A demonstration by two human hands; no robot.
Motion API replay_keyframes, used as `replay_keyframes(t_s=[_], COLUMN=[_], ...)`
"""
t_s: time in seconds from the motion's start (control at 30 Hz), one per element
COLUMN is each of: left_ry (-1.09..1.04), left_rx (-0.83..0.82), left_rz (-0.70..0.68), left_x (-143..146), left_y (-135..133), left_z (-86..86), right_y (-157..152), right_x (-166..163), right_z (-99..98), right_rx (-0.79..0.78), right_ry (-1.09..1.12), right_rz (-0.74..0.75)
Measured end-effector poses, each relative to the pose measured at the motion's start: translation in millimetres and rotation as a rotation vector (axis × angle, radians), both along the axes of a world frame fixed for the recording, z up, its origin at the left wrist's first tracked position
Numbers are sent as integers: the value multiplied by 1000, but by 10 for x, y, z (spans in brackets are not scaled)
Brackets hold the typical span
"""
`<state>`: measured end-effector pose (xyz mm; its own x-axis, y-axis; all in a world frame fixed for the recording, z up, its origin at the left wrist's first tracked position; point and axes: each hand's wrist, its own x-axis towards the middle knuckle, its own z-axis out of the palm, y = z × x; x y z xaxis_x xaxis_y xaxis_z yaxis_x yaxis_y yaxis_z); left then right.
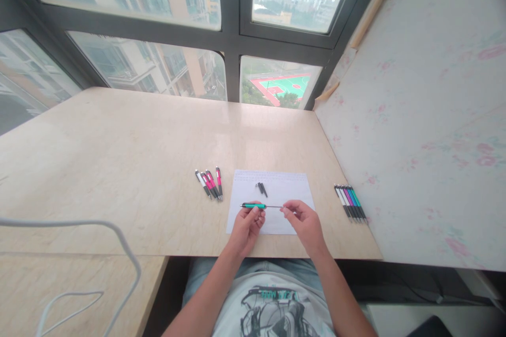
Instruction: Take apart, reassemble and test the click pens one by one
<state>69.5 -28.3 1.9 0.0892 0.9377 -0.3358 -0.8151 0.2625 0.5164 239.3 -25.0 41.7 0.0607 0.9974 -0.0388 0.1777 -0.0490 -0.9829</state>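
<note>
A green pen barrel (253, 206) lies level between the fingers of my left hand (248, 224), above a white sheet of paper (276, 225). From the barrel's right end a thin dark ink refill (274, 206) sticks out, and my right hand (303, 221) pinches its far tip. Whether the refill is partly inside the barrel or only lined up with it, I cannot tell. Just beyond my hands, short black pen parts (262, 189) rest on the paper, with a small piece beside them.
Left of the paper lie several pink and white pens (210, 184) in a loose group. A neat row of several pens (350, 203) sits at the right, near the papered wall (427, 131). A white cable (122, 239) loops at lower left. Windows stand behind the table (118, 168).
</note>
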Motion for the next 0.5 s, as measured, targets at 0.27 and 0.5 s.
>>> replay_keyframes(t_s=[0.27,0.5], left_ry=[-22,-53], left_rx=[-5,-8], left_rz=[4,9], left_x=[-2,-14], left_y=[0,3], left_z=[3,1], right_y=[25,272], right_x=[-136,-242], right_z=[-78,-254], right_rx=[8,63], right_ry=[-63,-602], right_rz=[100,86])
